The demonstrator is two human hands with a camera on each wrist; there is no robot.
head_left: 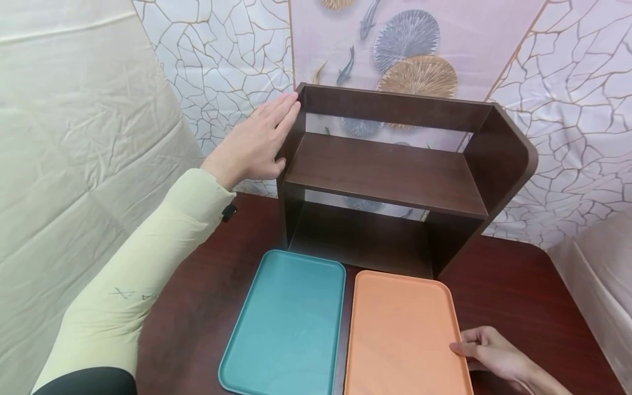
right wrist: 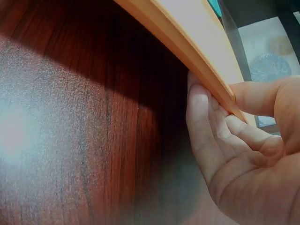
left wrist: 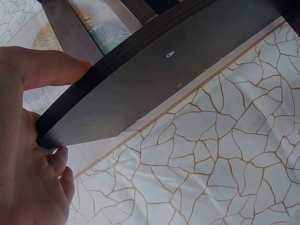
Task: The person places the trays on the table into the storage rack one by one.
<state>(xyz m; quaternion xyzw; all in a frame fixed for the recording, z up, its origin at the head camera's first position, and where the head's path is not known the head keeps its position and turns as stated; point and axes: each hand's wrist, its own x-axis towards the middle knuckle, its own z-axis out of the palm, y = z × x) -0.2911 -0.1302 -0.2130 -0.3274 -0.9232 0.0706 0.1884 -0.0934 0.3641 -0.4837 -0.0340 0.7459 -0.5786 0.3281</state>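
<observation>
While a white, gold-veined fabric backdrop hangs behind the glossy reddish-brown wood-grain counter, the left hand rests, grip wide, against the left side of the dark-brown wooden two-tier shelf. The right hand pinches the right rim of the flat orange rectangular tray, before the shelf, beside the teal rectangular tray. The head view cuts off the orange tray's near end and partly hides the right fingers beneath its rim.

The head view's bottom edge cuts off the near end of the orange tray.
</observation>
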